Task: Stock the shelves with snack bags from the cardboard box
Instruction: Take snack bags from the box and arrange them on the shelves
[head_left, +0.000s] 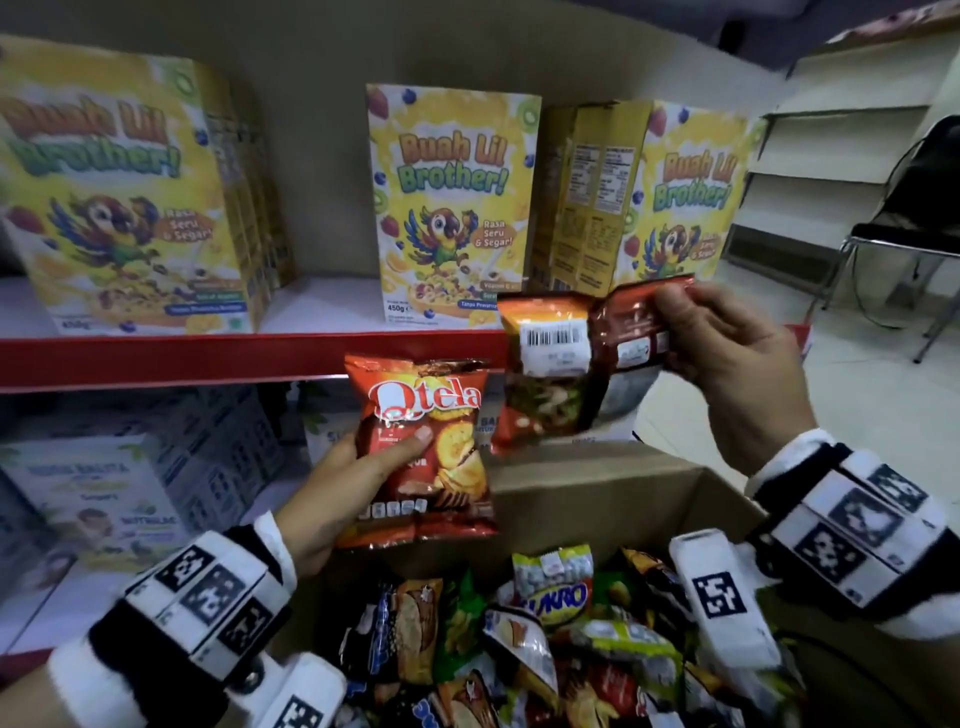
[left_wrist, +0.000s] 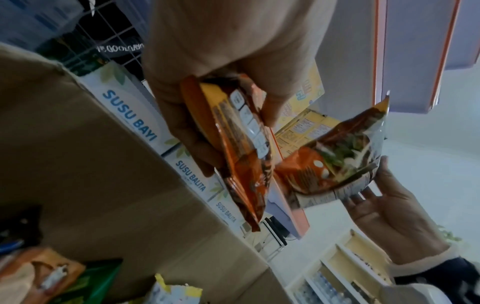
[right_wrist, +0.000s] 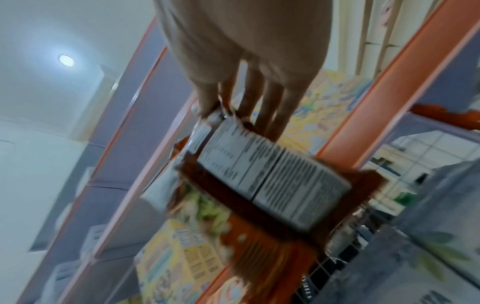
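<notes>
My left hand (head_left: 363, 467) grips a red Qtela snack bag (head_left: 426, 447) upright in front of the red shelf edge (head_left: 208, 358); the same bag (left_wrist: 239, 144) fills the left wrist view. My right hand (head_left: 727, 343) pinches the top corner of a dark red snack bag with a barcode sticker (head_left: 561, 364), which hangs in front of the shelf's right end. In the right wrist view that bag (right_wrist: 272, 185) dangles from my fingertips (right_wrist: 207, 107), label side showing. Below, the open cardboard box (head_left: 597, 493) holds several mixed snack bags (head_left: 550, 634).
Yellow cereal boxes (head_left: 452, 208) stand on the upper shelf, with bare shelf between the left stack (head_left: 130, 197) and the middle one. Milk cartons (head_left: 104, 499) fill the lower shelf. A black chair (head_left: 914, 223) and a pale shelf unit (head_left: 831, 156) stand at the right.
</notes>
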